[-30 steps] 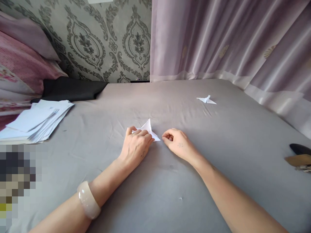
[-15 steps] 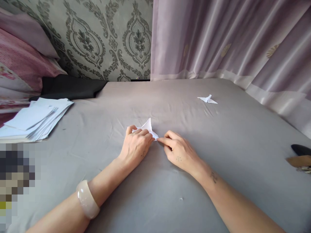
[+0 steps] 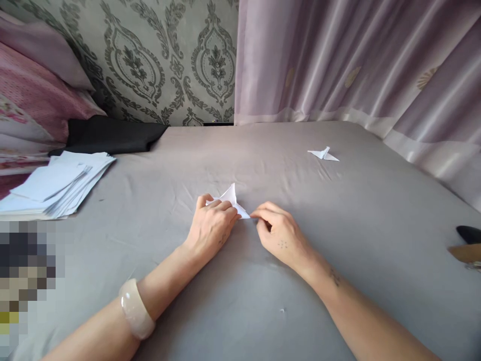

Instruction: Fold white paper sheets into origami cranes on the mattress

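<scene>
A piece of folded white paper (image 3: 230, 195) lies on the grey cloth surface in front of me, one pointed flap standing up at the back. My left hand (image 3: 216, 219) is closed over its near side, the fingers curled and pressing it down, hiding much of it. At the paper's right-hand tip, my right hand (image 3: 276, 225) pinches with thumb and forefinger at the point. A pale bangle (image 3: 136, 309) circles my left wrist. Farther back on the right rests a folded paper crane (image 3: 324, 154), apart from both hands.
A stack of white paper sheets (image 3: 63, 183) is at the left, with a black cloth (image 3: 112, 134) behind it. Purple curtains (image 3: 319, 60) hang along the right and back. A brown and black object (image 3: 468, 248) sits at the right edge. A tiny white scrap (image 3: 282, 311) lies near me.
My right hand has shifted slightly right along the paper's edge to its tip, and more of that pointed corner shows. The left hand stays in place on the paper.
</scene>
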`<state>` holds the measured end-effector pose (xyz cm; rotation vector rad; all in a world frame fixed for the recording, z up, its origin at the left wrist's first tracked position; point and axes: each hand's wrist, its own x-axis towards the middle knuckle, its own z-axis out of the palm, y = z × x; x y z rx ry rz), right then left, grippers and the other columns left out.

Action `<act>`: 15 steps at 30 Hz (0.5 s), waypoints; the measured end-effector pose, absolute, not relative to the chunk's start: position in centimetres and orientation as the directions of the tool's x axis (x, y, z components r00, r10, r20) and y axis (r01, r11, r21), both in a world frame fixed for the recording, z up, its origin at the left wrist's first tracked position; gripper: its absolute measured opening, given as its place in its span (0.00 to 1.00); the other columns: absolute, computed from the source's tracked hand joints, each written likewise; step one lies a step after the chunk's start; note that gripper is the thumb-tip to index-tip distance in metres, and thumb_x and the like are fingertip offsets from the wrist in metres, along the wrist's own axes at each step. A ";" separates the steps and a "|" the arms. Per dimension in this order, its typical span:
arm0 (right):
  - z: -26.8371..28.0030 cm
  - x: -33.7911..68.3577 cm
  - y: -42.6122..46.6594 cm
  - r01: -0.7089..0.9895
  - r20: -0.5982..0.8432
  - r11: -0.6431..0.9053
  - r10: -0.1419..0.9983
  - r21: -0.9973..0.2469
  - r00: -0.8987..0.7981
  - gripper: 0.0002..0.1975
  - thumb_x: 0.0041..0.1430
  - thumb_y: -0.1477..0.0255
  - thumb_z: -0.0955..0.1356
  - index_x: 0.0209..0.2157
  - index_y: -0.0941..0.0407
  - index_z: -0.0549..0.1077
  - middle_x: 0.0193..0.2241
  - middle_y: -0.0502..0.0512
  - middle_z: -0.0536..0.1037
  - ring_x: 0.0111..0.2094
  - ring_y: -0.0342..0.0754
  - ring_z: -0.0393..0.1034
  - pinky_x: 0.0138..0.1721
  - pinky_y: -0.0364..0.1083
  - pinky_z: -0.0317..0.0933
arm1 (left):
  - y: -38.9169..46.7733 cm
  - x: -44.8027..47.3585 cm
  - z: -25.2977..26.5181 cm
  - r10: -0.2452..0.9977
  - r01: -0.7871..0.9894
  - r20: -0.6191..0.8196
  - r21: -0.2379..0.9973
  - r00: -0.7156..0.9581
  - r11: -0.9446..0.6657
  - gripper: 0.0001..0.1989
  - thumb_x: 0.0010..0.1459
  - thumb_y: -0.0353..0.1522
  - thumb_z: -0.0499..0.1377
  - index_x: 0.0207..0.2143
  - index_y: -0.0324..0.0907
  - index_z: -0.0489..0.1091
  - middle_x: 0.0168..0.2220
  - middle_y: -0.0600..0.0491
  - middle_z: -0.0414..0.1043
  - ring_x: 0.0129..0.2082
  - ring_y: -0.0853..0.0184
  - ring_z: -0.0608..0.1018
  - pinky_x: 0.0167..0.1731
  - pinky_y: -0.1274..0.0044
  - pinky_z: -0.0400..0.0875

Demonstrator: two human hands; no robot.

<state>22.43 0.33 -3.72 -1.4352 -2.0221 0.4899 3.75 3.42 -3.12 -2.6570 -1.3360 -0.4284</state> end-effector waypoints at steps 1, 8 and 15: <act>-3.8 22.3 0.4 0.693 0.301 0.358 0.931 -0.626 -0.208 0.18 0.57 0.84 0.59 0.39 0.56 0.76 0.38 0.54 0.76 0.39 0.46 0.71 0.39 0.44 0.65 | 3.4 3.7 -3.1 0.764 0.802 0.309 0.007 0.566 -0.597 0.17 0.66 0.32 0.50 0.26 0.40 0.71 0.28 0.54 0.76 0.29 0.66 0.75 0.44 0.66 0.57; -4.3 21.2 -0.1 0.673 0.334 0.447 0.893 -0.590 -0.300 0.21 0.56 0.86 0.58 0.46 0.57 0.73 0.41 0.55 0.77 0.45 0.49 0.69 0.48 0.47 0.65 | 3.3 3.7 -3.0 0.767 0.800 0.309 0.031 0.563 -0.599 0.17 0.66 0.31 0.49 0.27 0.40 0.72 0.28 0.54 0.75 0.28 0.66 0.74 0.44 0.66 0.56; -4.0 20.8 -0.5 0.763 0.246 0.429 0.903 -0.484 -0.352 0.20 0.58 0.86 0.58 0.44 0.58 0.74 0.41 0.57 0.75 0.44 0.50 0.67 0.46 0.48 0.65 | 3.3 3.7 -3.0 0.774 0.803 0.300 0.041 0.557 -0.594 0.18 0.66 0.30 0.48 0.25 0.40 0.71 0.27 0.54 0.75 0.28 0.66 0.74 0.44 0.66 0.57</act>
